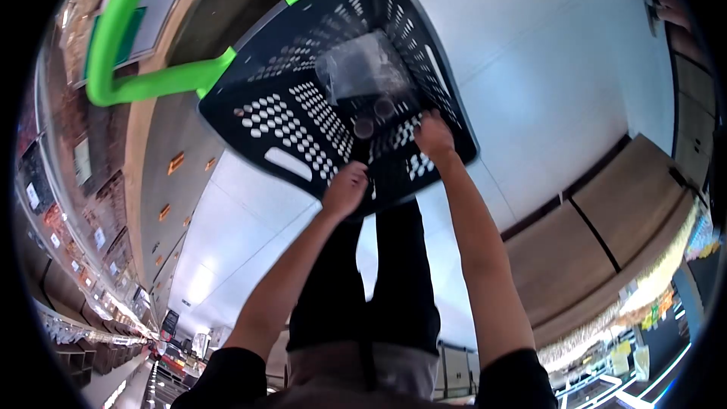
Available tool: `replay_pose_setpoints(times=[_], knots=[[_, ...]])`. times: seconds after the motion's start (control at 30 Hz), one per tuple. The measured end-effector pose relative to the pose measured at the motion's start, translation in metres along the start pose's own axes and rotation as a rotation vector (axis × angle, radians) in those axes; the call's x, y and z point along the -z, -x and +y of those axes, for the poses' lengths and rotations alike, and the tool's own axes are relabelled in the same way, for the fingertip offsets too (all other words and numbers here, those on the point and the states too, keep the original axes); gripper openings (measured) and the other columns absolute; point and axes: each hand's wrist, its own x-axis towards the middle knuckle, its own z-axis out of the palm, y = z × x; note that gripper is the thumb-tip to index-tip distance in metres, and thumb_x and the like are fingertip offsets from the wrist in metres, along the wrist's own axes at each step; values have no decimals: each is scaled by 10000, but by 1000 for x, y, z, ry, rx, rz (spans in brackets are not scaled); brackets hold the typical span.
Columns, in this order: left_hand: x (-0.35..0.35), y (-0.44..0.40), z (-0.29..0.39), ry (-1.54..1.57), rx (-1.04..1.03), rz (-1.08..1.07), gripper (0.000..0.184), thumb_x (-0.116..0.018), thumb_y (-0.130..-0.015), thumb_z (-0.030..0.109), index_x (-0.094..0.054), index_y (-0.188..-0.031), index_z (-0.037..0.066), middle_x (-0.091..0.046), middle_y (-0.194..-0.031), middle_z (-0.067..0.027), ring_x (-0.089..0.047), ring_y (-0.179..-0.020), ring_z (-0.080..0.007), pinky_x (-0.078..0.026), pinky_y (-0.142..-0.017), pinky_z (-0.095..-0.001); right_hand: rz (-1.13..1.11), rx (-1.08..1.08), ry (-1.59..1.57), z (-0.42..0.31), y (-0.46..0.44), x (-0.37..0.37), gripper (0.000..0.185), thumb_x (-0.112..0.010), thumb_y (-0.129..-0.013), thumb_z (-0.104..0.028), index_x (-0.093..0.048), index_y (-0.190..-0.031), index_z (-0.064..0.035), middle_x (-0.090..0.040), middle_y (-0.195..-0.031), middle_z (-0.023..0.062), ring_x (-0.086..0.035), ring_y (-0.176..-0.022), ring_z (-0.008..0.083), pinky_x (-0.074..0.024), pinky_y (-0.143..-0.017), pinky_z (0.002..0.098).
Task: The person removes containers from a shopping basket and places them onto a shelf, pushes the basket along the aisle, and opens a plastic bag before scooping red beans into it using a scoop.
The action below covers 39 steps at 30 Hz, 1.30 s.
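The left hand (pixel 346 191) and right hand (pixel 435 136) work at the near side of a black shopping basket (pixel 244 150), fingers curled; I cannot tell whether either grips anything. A clear plastic package (pixel 362 68) and two round items (pixel 364 128), perhaps jars, lie inside. Reaching deeper calls for clearing the sides. Beyond are pale floor (pixel 530 68) and shop displays (pixel 83 174).

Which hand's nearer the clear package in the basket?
Right. The right hand is over the basket, close to the clear package; the left hand is farther back and left, toward the basket's near end.
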Motion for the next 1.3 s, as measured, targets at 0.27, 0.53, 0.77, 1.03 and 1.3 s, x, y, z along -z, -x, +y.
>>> replay_pose_setpoints(times=[0.27, 0.53, 0.77, 1.03, 1.3], knots=[[-84, -145, -109, -652, -201, 197, 740, -724, -737, 95, -403, -1400, 32, -448, -1331, -203, -507, -1178, -365, -501, -888, -461, -279, -10, 97, 6, -65, -93, 664, -730, -816, -211, -406, -1364, -22, -503, -1289, 197, -602, -1144, 372, -523, -949, 444], [-97, -216, -178, -992, -281, 239, 557, -719, -728, 91, -512, -1245, 80, -561, -1124, -126, -643, -876, -264, -542, -696, -364, -414, 217, 243, -8, -127, -159, 907, -818, -741, -235, -308, -1484, -128, -440, -1361, 213, -623, -1101, 393, -508, -975, 438], [-68, -193, -129, -597, -11, 76, 579, -795, -721, 134, -510, -1225, 105, -560, -1109, -193, -642, -946, -389, -551, -798, -450, -214, 78, -74, 23, -101, -141, 701, -805, -742, -234, -474, -1342, -83, -548, -1280, 240, -602, -1121, 429, -501, -968, 456], [25, -69, -14, -399, -84, 67, 584, -776, -747, 227, -492, -1240, 94, -589, -1078, -203, -630, -1014, -403, -519, -860, -467, -61, -127, -583, 5, 14, 0, 593, -765, -765, -259, -539, -1272, -51, -672, -1072, 188, -668, -989, 316, -532, -851, 397], [204, 263, 218, -401, -302, -157, 575, -783, -718, 181, -554, -1241, 113, -599, -1175, -169, -623, -1046, -369, -504, -905, -410, -23, 235, -1118, -134, 344, 290, 594, -762, -743, -123, -533, -1282, -20, -623, -1097, 76, -614, -1017, 188, -488, -881, 318]])
